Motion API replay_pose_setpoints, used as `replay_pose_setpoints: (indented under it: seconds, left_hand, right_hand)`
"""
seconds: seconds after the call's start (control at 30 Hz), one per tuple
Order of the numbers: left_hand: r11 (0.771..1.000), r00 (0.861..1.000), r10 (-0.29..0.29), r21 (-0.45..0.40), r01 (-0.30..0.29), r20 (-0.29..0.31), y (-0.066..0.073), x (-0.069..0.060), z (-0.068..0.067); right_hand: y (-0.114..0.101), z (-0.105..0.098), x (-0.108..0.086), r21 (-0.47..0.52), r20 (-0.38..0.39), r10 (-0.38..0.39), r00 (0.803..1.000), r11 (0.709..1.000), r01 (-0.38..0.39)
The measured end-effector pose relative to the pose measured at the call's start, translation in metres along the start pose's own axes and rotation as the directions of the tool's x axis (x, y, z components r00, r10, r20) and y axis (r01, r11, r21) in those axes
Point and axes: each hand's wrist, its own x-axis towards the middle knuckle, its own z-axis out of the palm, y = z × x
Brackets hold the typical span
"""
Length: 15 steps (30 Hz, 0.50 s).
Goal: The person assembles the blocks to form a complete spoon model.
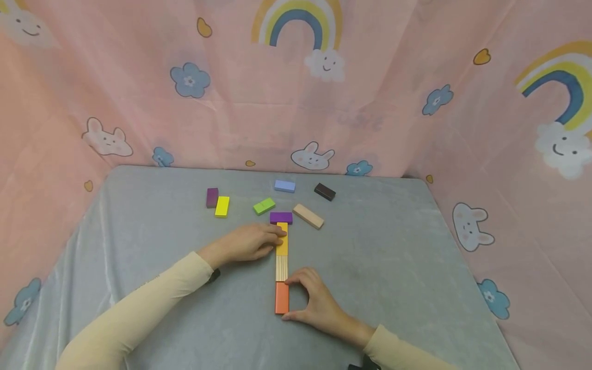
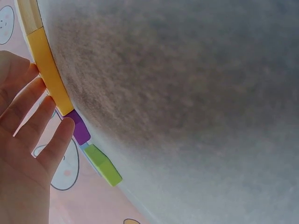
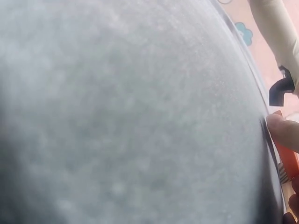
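A straight line of blocks runs toward the front of the table: a purple block set crosswise at the far end, then a yellow-orange block, a ridged pale wooden block and an orange-red block. My left hand touches the left side of the yellow-orange block with extended fingers; its thumb is hidden in the left wrist view. Thumb and forefinger of my right hand pinch the orange-red block lengthwise at its two ends. Only part of that block shows in the right wrist view, beside the thumb.
Beyond the line lie a green block, a light blue block, a black block and a plain wooden block. Farther left, a dark purple block sits beside a yellow block. Grey cloth covers the table.
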Motion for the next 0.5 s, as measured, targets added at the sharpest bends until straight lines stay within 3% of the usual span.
replay_pose_setpoints:
  seconds: [0.27,0.5]
  left_hand:
    - [1.000,1.000,-0.011,-0.012,0.011,0.010,0.0003,-0.0006,0.0002]
    - [1.000,1.000,-0.008,-0.006,0.008,0.005,-0.0001,-0.0004,-0.0001]
  right_hand:
    - [0.0013,0.0023,0.0019,0.005,-0.024,-0.045,0.999,0.999,0.045]
    - [0.0011,0.0026,0.0032,0.004,-0.015,-0.029,0.999,1.000,0.029]
